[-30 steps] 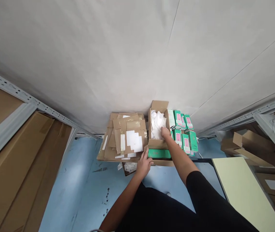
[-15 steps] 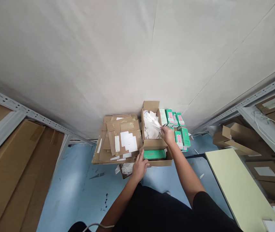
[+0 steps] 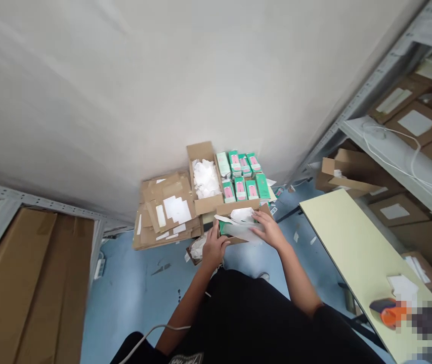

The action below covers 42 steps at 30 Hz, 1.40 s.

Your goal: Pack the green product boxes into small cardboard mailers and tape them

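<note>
My left hand (image 3: 215,247) is closed on the left side of a small open cardboard box (image 3: 228,208). A green carton (image 3: 222,227) lies inside, partly covered by white paper (image 3: 242,231). My right hand (image 3: 270,230) has its fingers on that paper at the box's right side. Just behind stands a larger open cardboard box (image 3: 207,204) filled with crumpled white paper (image 3: 205,178). Several green cartons with pink fronts (image 3: 240,187) stand in rows to its right.
A pile of flattened cardboard (image 3: 149,233) with white labels lies to the left. The pale yellow table (image 3: 337,227) at right carries an orange object (image 3: 389,317). Boxes fill the right shelf (image 3: 390,141); large brown cardboard (image 3: 30,283) stands at left. Paper scraps lie on the blue floor (image 3: 125,288).
My right hand has brought white paper from the larger box down over the green carton in the small box. My left hand stays at the small box's left side. The view has turned right.
</note>
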Motion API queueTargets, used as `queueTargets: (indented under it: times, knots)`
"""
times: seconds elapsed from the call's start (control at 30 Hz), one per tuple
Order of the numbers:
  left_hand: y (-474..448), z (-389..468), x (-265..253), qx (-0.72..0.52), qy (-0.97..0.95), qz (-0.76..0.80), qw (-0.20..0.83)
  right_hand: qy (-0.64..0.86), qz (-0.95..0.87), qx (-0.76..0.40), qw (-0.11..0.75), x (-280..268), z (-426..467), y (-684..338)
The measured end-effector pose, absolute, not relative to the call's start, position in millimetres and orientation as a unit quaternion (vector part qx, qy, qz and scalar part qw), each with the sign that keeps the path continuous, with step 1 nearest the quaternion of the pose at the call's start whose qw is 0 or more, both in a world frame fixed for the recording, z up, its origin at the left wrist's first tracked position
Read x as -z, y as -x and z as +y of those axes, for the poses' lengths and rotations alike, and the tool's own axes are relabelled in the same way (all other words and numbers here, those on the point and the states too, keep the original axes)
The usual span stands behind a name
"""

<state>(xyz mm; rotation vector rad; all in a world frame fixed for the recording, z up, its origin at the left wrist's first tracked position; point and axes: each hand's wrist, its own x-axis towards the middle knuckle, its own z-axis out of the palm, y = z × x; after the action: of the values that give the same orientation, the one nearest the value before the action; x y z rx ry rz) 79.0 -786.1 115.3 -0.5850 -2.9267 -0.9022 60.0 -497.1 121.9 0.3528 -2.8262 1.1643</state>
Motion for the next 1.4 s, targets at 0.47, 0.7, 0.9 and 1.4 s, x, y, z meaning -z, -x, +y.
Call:
queueTargets:
  times: [0.47, 0.7, 0.9, 1.4]
  knots:
    - [-96, -529, -117, 0.276, 0.426, -0.861, -0.034, 0.078, -0.924, -0.367, 0.079, -152, -287, -235]
    - [-91, -418, -120, 0.257, 0.555, -0.788, -0.074, 0.299, -0.886, -0.295, 0.196, -107, -221, -280]
    - [-69, -326, -111, 0.251, 0.636, -0.719, -0.123, 0.369, -0.865, -0.299, 0.161, -112, -180, -293]
    - [-7, -126, -1, 0.203, 0.709, -0.608, -0.293, 0.569, -0.768, -0.213, 0.202, -120, -150, -284]
